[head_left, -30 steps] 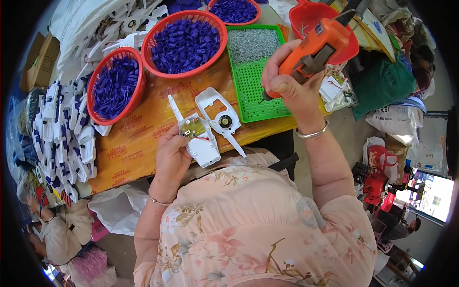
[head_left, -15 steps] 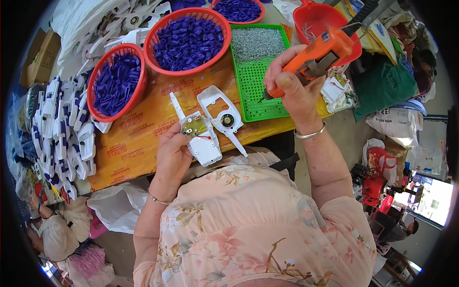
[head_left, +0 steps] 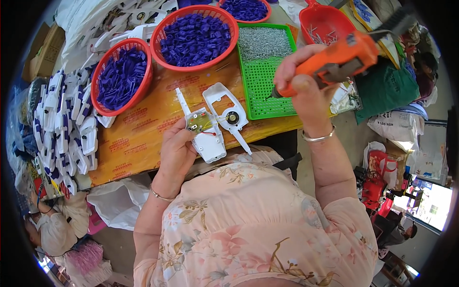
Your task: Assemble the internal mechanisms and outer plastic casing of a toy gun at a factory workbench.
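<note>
My left hand (head_left: 178,143) grips the left edge of a white plastic housing half (head_left: 209,147) at the table's front edge. A green circuit board (head_left: 200,122) with thin wires lies in it. Beside it rests the other white shell half (head_left: 224,103), with a round black speaker (head_left: 232,117), joined by wires. My right hand (head_left: 306,88) is wrapped round an orange electric screwdriver (head_left: 334,62), its tip pointing left over a green perforated tray (head_left: 267,91). Small silver screws (head_left: 265,43) fill the tray's far part. I cannot tell whether a screw sits on the tip.
Red baskets (head_left: 146,91) of purple plastic parts stand behind and to the left. White-and-purple assembled pieces (head_left: 62,129) are heaped at the far left. A red scoop (head_left: 306,19) with metal pieces lies at the back right. Another person (head_left: 62,229) sits at lower left.
My right hand has moved slightly right with the screwdriver, whose rear end has swung outward. The left hand still holds the housing half. The whole view has shifted a little.
</note>
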A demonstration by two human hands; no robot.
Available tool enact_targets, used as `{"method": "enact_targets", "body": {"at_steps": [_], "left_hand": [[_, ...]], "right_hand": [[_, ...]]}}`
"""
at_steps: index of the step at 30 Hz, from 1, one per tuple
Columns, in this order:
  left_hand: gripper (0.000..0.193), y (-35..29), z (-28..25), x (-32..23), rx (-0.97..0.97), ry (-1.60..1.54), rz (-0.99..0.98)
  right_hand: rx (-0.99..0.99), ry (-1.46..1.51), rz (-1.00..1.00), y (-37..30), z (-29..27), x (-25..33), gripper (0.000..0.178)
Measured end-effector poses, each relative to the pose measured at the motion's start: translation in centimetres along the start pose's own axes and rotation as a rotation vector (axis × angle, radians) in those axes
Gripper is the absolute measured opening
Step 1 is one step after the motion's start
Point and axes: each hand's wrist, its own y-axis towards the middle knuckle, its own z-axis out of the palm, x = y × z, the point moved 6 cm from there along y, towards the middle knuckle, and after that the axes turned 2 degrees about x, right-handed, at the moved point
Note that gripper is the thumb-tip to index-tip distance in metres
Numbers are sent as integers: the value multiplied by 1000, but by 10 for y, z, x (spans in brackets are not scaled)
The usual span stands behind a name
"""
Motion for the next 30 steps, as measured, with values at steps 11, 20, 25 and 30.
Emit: {"method": "enact_targets", "body": {"at_steps": [11, 20, 25, 30], "left_hand": [[41, 2, 5, 2, 4, -29, -4], [36, 0, 8, 0, 25, -44, 13], [42, 1, 8, -1, 29, -58, 15], [43, 1, 8, 0, 30, -42, 18]], "right_hand": [[358, 94, 21, 3, 87, 25, 34], [425, 51, 206, -11, 98, -7, 65], [439, 85, 185, -12, 100, -13, 65], [417, 91, 150, -13, 101, -15, 63]]}}
